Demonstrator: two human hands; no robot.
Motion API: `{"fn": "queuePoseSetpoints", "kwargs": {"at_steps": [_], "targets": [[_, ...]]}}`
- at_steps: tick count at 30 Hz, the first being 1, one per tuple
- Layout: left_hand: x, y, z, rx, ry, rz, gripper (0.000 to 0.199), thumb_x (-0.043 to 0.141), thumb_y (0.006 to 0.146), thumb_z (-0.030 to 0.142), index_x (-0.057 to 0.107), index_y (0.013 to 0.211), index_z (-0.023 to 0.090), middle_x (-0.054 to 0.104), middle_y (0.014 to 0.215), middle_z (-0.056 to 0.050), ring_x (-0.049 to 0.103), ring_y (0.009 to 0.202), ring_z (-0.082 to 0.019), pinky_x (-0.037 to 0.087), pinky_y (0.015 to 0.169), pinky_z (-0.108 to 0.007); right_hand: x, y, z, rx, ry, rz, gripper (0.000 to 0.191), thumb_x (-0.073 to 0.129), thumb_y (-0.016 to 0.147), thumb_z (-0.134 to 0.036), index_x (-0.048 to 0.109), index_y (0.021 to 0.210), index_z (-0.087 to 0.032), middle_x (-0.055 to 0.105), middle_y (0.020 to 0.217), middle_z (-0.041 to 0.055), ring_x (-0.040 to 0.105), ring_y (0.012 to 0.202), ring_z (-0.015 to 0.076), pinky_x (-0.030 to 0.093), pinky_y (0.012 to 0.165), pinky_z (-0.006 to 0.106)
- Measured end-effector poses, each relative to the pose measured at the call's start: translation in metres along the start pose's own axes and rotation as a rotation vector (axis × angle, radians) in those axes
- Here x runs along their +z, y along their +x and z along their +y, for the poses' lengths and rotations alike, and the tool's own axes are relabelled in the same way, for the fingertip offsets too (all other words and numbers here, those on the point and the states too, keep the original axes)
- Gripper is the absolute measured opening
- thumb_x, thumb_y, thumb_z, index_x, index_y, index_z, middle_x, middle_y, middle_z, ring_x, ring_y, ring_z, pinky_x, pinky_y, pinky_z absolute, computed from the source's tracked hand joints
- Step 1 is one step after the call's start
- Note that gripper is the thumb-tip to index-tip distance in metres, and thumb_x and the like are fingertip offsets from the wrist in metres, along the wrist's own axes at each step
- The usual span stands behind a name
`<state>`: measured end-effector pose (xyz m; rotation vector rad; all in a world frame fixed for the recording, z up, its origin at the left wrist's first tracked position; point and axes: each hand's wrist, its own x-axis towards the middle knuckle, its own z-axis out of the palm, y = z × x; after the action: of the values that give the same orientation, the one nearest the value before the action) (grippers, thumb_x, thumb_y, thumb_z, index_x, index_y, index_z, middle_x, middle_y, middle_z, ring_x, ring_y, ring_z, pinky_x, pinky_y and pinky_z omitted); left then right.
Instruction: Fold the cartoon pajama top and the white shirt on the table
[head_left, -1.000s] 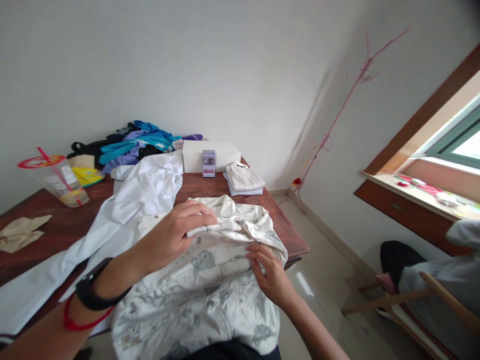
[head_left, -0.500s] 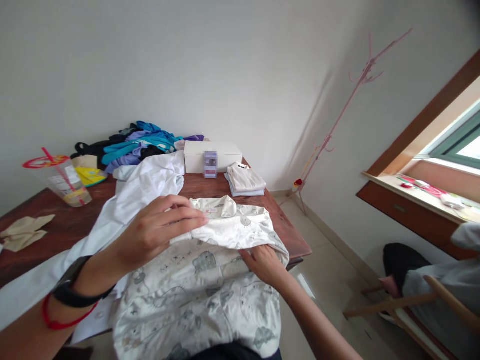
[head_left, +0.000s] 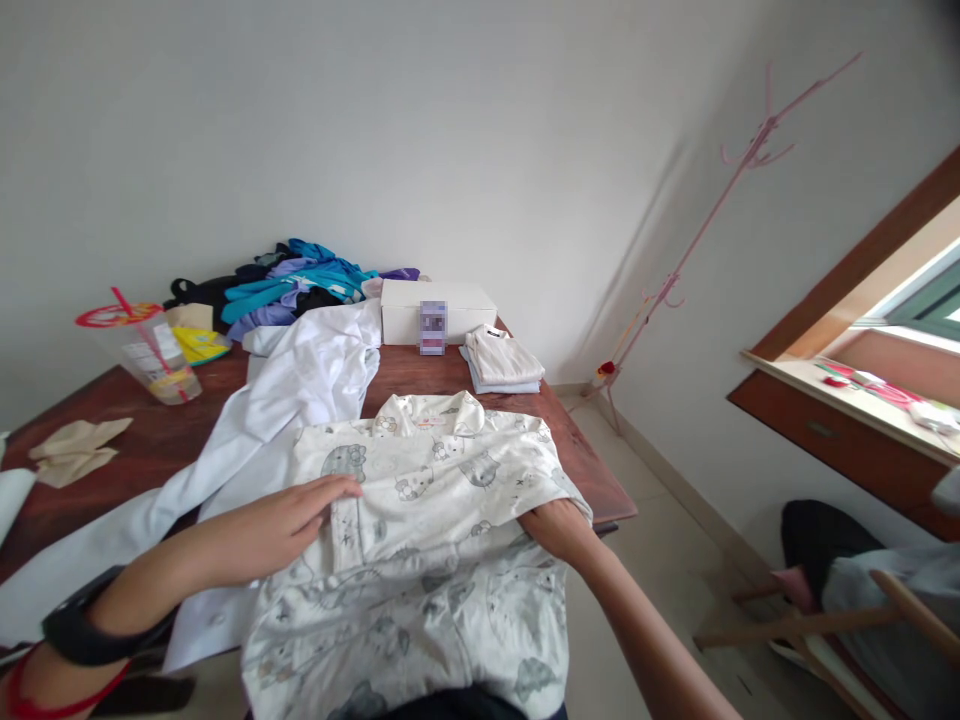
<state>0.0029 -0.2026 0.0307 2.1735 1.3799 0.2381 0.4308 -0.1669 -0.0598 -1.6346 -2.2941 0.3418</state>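
Note:
A white collared shirt with a grey cartoon print (head_left: 427, 465) lies at the table's front, its collar away from me. Patterned cloth runs from it down towards my lap. My left hand (head_left: 300, 515) rests on the shirt's left side by a sleeve end, fingers stretched out and flat. At the right side, my right hand (head_left: 559, 525) reaches under a folded layer of the shirt, which hides most of its fingers. To the left, a plain white garment (head_left: 300, 370) is spread loosely, partly beneath the printed shirt.
Folded clothes (head_left: 502, 360) sit near the table's right edge beside a white box (head_left: 442, 295). A clothes heap (head_left: 300, 280) lies against the wall. A plastic cup with a straw (head_left: 154, 355) stands left. A pink coat rack (head_left: 705, 230) and wooden chair (head_left: 795, 620) are right.
My left hand has moved down and left, from near the collar to the shirt's left side. The shirt's upper layer now lies flatter and nearer me. My right hand stays under the right side.

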Motion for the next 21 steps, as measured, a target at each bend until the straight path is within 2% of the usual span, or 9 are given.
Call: {"fn": "queuePoseSetpoints", "kwargs": {"at_steps": [3,5,6,9,13,15,18,21], "targets": [[-0.001,0.018,0.014,-0.103,-0.097,0.087,0.039,0.040,0.096,0.036,0.062,0.126,0.025,0.072,0.125,-0.006,0.069,0.112,-0.026,0.050,0.098,-0.031,0.000,0.002,0.002,-0.033,-0.003,0.000,0.060,0.052,0.092,-0.026,0.054,0.152,-0.021,0.055,0.152,0.0124,0.044,0.146,0.0364,0.032,0.124,0.051],[0.003,0.031,0.021,-0.177,-0.129,0.095,0.038,0.039,0.098,0.044,0.061,0.120,0.023,0.074,0.113,-0.008,0.071,0.096,-0.025,0.052,0.089,-0.032,0.000,0.002,0.003,-0.035,0.003,0.017,0.061,0.054,0.092,-0.028,0.054,0.152,-0.021,0.055,0.152,0.0123,0.041,0.148,0.0377,0.030,0.125,0.052],[0.006,0.036,0.024,-0.195,-0.120,0.096,0.038,0.040,0.097,0.047,0.061,0.117,0.022,0.074,0.109,-0.008,0.071,0.095,-0.026,0.052,0.089,-0.034,0.000,0.002,0.004,-0.032,0.005,0.027,0.061,0.055,0.091,-0.029,0.053,0.152,-0.021,0.055,0.152,0.0122,0.040,0.149,0.0380,0.029,0.125,0.052],[0.021,0.044,0.025,-0.147,-0.020,0.114,0.036,0.055,0.087,0.046,0.065,0.111,0.021,0.072,0.114,-0.012,0.068,0.109,-0.032,0.050,0.096,-0.040,0.003,0.002,0.006,-0.026,-0.005,0.038,0.062,0.055,0.091,-0.030,0.053,0.152,-0.022,0.055,0.152,0.0120,0.040,0.149,0.0376,0.027,0.126,0.052],[0.033,0.041,0.028,-0.145,0.045,0.113,0.051,0.068,0.073,0.035,0.066,0.121,0.021,0.068,0.128,-0.015,0.063,0.123,-0.037,0.047,0.105,-0.046,0.006,0.000,0.007,-0.031,-0.047,-0.012,0.057,0.050,0.093,-0.026,0.056,0.150,-0.021,0.055,0.153,0.0131,0.044,0.147,0.0345,0.029,0.124,0.051],[0.034,0.039,0.032,-0.146,0.042,0.125,0.050,0.067,0.073,0.030,0.066,0.122,0.020,0.068,0.130,-0.014,0.062,0.125,-0.036,0.046,0.107,-0.045,0.007,0.000,0.008,-0.022,-0.064,-0.029,0.057,0.049,0.093,-0.027,0.057,0.149,-0.021,0.055,0.153,0.0132,0.044,0.147,0.0330,0.030,0.124,0.051],[0.033,0.038,0.037,-0.126,0.017,0.155,0.043,0.064,0.077,0.028,0.068,0.118,0.020,0.069,0.125,-0.013,0.066,0.117,-0.033,0.048,0.104,-0.043,0.008,0.001,0.010,0.001,-0.054,-0.017,0.058,0.048,0.093,-0.028,0.055,0.151,-0.022,0.056,0.152,0.0117,0.043,0.147,0.0326,0.030,0.124,0.051],[0.031,0.039,0.036,-0.102,-0.104,0.192,0.050,0.070,0.077,0.037,0.066,0.124,0.021,0.069,0.127,-0.011,0.064,0.120,-0.032,0.048,0.106,-0.041,0.011,0.001,0.012,0.007,-0.014,0.003,0.059,0.047,0.093,-0.027,0.053,0.152,-0.023,0.054,0.154,0.0113,0.044,0.146,0.0341,0.030,0.124,0.052]]}}
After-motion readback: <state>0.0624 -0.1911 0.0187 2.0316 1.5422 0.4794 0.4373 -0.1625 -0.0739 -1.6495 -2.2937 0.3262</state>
